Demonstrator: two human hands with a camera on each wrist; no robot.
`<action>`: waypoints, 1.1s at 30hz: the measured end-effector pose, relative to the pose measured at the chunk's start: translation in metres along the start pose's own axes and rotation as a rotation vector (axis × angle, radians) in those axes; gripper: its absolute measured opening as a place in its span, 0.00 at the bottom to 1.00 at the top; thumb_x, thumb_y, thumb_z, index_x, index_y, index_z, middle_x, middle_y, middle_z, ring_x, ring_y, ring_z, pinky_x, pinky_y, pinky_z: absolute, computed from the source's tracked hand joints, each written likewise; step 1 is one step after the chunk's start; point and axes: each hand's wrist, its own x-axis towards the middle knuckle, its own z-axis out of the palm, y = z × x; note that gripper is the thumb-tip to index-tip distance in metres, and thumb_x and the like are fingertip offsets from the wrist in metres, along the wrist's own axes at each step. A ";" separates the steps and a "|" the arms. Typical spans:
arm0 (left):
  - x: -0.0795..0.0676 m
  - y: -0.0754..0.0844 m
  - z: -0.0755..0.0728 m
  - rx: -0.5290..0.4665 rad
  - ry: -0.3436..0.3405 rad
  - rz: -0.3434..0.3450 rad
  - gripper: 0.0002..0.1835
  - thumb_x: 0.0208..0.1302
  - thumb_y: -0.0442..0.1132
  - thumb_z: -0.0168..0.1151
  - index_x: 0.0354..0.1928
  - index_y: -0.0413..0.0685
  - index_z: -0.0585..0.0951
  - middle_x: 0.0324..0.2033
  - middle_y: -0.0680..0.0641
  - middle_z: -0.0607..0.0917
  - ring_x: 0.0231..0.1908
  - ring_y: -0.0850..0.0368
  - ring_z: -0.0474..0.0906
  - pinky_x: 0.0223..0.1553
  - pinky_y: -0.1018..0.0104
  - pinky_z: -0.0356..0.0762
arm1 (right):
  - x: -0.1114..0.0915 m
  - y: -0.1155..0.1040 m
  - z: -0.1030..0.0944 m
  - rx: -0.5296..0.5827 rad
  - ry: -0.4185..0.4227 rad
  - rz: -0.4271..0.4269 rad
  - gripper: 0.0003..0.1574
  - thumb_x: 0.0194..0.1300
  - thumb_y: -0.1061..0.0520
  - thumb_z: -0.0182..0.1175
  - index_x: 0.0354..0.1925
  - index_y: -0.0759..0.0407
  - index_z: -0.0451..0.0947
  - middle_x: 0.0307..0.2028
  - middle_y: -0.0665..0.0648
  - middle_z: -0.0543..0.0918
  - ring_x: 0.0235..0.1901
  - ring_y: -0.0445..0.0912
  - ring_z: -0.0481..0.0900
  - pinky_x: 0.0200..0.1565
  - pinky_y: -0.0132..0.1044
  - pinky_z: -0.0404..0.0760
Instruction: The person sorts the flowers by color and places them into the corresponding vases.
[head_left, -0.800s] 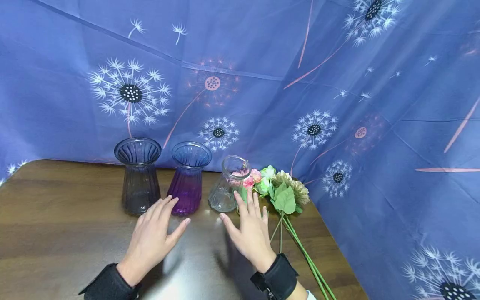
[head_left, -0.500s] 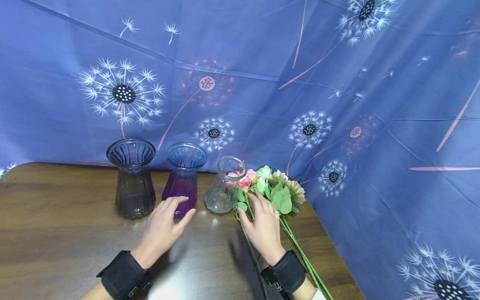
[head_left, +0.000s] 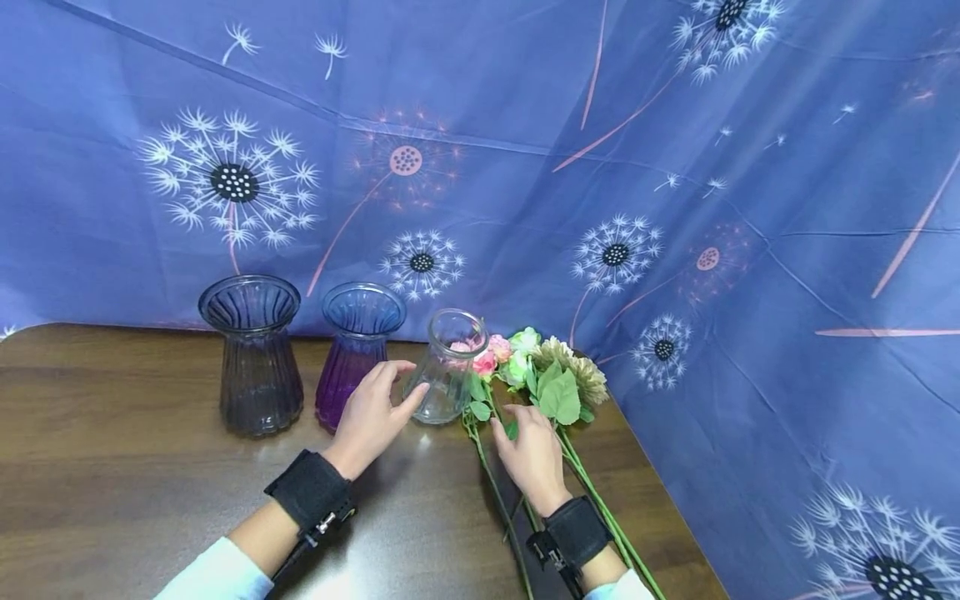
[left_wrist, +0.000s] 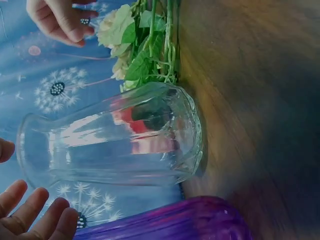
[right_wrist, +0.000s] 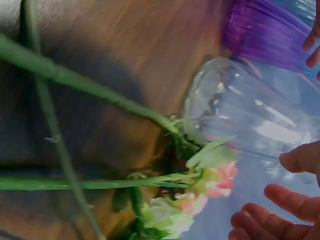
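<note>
My left hand [head_left: 375, 421] hovers just left of a clear glass vase [head_left: 438, 396], thumb and fingers spread apart with a gap to the glass. The left wrist view shows the fingers [left_wrist: 37, 215] near the vase's rim, holding nothing. My right hand [head_left: 534, 454] is above the artificial flowers, fingers slightly bent and holding nothing. Pink blooms [head_left: 486, 357], green-white blooms [head_left: 517, 367] and beige blooms [head_left: 588, 379] lie beside the vase. Their green stems [head_left: 596, 500] run toward the front of the table. In the right wrist view, the fingers [right_wrist: 270, 227] stand apart from the stems.
A purple-blue glass vase [head_left: 348, 375] stands left of the clear one, partly behind my left hand. Farther left is a dark grey glass vase [head_left: 260, 379]. A blue dandelion-print cloth [head_left: 510, 192] hangs behind the wooden table [head_left: 112, 467] and along its right side.
My left hand has moved right, from in front of the purple vase to beside the clear vase. The right hand has shifted slightly right and lower, over the stems. The view has shifted a little.
</note>
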 end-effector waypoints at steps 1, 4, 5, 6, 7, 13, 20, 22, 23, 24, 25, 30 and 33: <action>0.002 -0.001 0.003 -0.013 0.003 -0.005 0.18 0.59 0.46 0.64 0.47 0.42 0.78 0.40 0.43 0.82 0.41 0.51 0.78 0.42 0.56 0.79 | 0.000 0.002 0.002 0.003 -0.007 0.011 0.18 0.59 0.48 0.63 0.43 0.59 0.81 0.38 0.57 0.83 0.38 0.52 0.81 0.39 0.45 0.80; 0.007 -0.004 0.012 -0.032 0.012 -0.017 0.19 0.58 0.45 0.65 0.48 0.42 0.77 0.42 0.42 0.82 0.43 0.49 0.78 0.45 0.55 0.78 | 0.002 0.007 0.010 0.007 -0.032 0.031 0.17 0.59 0.49 0.63 0.41 0.59 0.81 0.35 0.57 0.83 0.33 0.49 0.81 0.33 0.43 0.80; 0.008 -0.005 0.015 -0.035 0.011 -0.018 0.20 0.58 0.44 0.66 0.48 0.41 0.77 0.42 0.42 0.82 0.44 0.48 0.78 0.46 0.54 0.78 | 0.003 0.009 0.012 0.009 -0.042 0.036 0.16 0.59 0.50 0.63 0.41 0.60 0.81 0.34 0.57 0.83 0.31 0.49 0.81 0.32 0.42 0.80; 0.008 -0.006 0.018 -0.038 0.009 -0.020 0.20 0.58 0.44 0.66 0.49 0.41 0.76 0.44 0.41 0.81 0.46 0.48 0.77 0.48 0.54 0.77 | 0.003 0.012 0.015 0.010 -0.052 0.041 0.16 0.59 0.50 0.63 0.40 0.60 0.82 0.33 0.57 0.83 0.31 0.48 0.81 0.31 0.41 0.79; 0.009 -0.007 0.020 -0.042 0.007 -0.020 0.21 0.57 0.44 0.66 0.50 0.40 0.76 0.45 0.41 0.81 0.47 0.47 0.77 0.51 0.53 0.76 | 0.004 0.013 0.018 0.007 -0.059 0.040 0.16 0.59 0.50 0.63 0.40 0.60 0.82 0.32 0.57 0.83 0.30 0.48 0.81 0.31 0.41 0.79; 0.012 -0.011 0.033 -0.079 -0.015 -0.006 0.26 0.56 0.43 0.67 0.53 0.36 0.73 0.51 0.38 0.78 0.55 0.44 0.72 0.60 0.51 0.70 | 0.010 0.024 0.028 0.001 -0.101 0.066 0.14 0.57 0.53 0.64 0.37 0.62 0.82 0.27 0.56 0.80 0.27 0.47 0.78 0.27 0.39 0.76; 0.016 -0.012 0.041 -0.098 -0.053 -0.033 0.29 0.56 0.43 0.67 0.56 0.35 0.71 0.53 0.38 0.76 0.57 0.44 0.71 0.62 0.51 0.69 | 0.016 0.034 0.036 -0.013 -0.176 0.111 0.13 0.56 0.54 0.64 0.36 0.63 0.83 0.25 0.54 0.79 0.25 0.46 0.77 0.26 0.38 0.75; 0.016 -0.012 0.043 -0.102 -0.066 -0.048 0.30 0.56 0.44 0.67 0.57 0.35 0.70 0.54 0.37 0.75 0.57 0.44 0.71 0.62 0.51 0.69 | 0.016 0.036 0.037 -0.019 -0.189 0.125 0.14 0.56 0.54 0.65 0.37 0.63 0.83 0.27 0.56 0.81 0.26 0.47 0.78 0.27 0.39 0.77; 0.017 -0.011 0.043 -0.102 -0.070 -0.056 0.30 0.56 0.44 0.67 0.57 0.35 0.70 0.54 0.37 0.75 0.57 0.44 0.71 0.61 0.51 0.69 | 0.016 0.036 0.037 -0.020 -0.196 0.130 0.14 0.56 0.54 0.65 0.37 0.63 0.83 0.27 0.56 0.81 0.26 0.48 0.79 0.27 0.39 0.77; 0.017 -0.011 0.044 -0.104 -0.071 -0.060 0.31 0.56 0.44 0.67 0.58 0.35 0.69 0.54 0.37 0.75 0.57 0.44 0.71 0.61 0.51 0.70 | 0.016 0.037 0.038 -0.023 -0.203 0.134 0.14 0.56 0.54 0.65 0.37 0.63 0.83 0.28 0.57 0.82 0.27 0.48 0.80 0.27 0.40 0.78; 0.018 -0.010 0.045 -0.107 -0.072 -0.066 0.31 0.56 0.44 0.67 0.58 0.35 0.69 0.54 0.37 0.75 0.57 0.44 0.71 0.60 0.50 0.70 | 0.016 0.038 0.038 -0.024 -0.210 0.139 0.15 0.56 0.53 0.65 0.37 0.64 0.83 0.28 0.57 0.83 0.27 0.49 0.80 0.28 0.41 0.79; 0.021 -0.010 0.048 -0.116 -0.067 -0.078 0.32 0.55 0.42 0.68 0.58 0.36 0.68 0.54 0.36 0.75 0.56 0.42 0.71 0.60 0.49 0.70 | 0.015 0.042 0.043 -0.037 -0.252 0.162 0.16 0.55 0.53 0.66 0.36 0.65 0.83 0.30 0.60 0.85 0.29 0.54 0.83 0.29 0.45 0.81; 0.021 -0.011 0.051 -0.116 -0.061 -0.075 0.32 0.55 0.42 0.68 0.58 0.35 0.68 0.54 0.36 0.75 0.56 0.42 0.71 0.60 0.48 0.70 | 0.014 0.043 0.045 -0.047 -0.259 0.176 0.15 0.55 0.53 0.66 0.34 0.64 0.83 0.31 0.61 0.86 0.30 0.56 0.83 0.31 0.46 0.81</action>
